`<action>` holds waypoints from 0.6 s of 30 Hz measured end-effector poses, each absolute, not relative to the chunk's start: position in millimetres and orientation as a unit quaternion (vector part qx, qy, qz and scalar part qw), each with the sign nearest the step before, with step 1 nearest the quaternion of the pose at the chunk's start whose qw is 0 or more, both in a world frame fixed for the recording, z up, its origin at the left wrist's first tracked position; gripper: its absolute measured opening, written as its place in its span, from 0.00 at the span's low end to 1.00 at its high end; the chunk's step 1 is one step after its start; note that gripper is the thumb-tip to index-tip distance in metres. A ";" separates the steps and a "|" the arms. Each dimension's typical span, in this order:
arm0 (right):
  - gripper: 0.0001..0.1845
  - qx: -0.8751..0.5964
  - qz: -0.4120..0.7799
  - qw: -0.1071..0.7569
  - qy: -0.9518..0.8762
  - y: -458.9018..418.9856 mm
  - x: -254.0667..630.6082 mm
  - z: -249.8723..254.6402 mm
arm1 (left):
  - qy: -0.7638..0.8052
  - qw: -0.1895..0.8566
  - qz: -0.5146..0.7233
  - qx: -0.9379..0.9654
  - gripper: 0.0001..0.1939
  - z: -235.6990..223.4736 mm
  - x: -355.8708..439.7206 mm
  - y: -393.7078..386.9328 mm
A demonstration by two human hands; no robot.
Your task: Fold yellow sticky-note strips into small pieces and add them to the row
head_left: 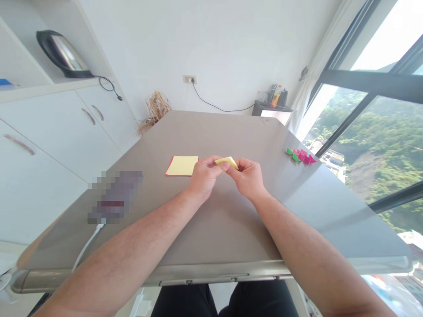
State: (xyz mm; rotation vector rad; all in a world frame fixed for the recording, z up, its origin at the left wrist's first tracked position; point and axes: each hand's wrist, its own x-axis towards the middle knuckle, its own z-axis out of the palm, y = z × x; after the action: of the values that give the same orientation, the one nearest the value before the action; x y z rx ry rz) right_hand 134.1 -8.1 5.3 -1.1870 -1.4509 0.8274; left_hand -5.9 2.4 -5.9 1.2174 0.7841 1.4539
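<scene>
Between my two hands is a small folded piece of yellow paper [228, 161], raised a little over the middle of the table. My left hand [205, 176] pinches its left end, with the thumb lying across the front. At its right end my right hand [248, 176] pinches the paper with thumb and fingers. Parts of the fingers behind the paper are hidden. Just left of my left hand lies a stack of square yellow paper [181, 166] with a red edge showing along its left and bottom sides.
Several folded pink paper pieces [304, 156] and green paper pieces [292, 154] sit at the table's right edge. A blurred-out phone-like object [115, 196] with a white cable [86, 247] lies at the left. A kettle [68, 55] stands on the shelf; windows line the right.
</scene>
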 end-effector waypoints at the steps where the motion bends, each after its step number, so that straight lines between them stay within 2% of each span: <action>1: 0.20 -0.496 0.344 0.514 -0.608 -8.1 134.1 5.0 | 0.333 0.521 0.607 0.500 0.09 -5.9 -6.7 3.2; 7: 0.20 -0.503 0.346 0.502 -0.612 -6.6 135.6 3.1 | 0.349 0.524 0.602 0.492 0.08 -5.7 -9.0 5.7; 18: 0.20 -0.514 0.347 0.477 -0.623 -6.6 137.5 3.3 | 0.403 0.415 0.579 0.575 0.11 0.1 -13.9 3.5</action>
State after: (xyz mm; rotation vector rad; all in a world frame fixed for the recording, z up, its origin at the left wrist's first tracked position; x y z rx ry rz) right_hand 137.5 -6.6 3.3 -1.2549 -1.5219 0.8464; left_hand -13.9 3.5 0.1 1.4435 1.0119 1.4544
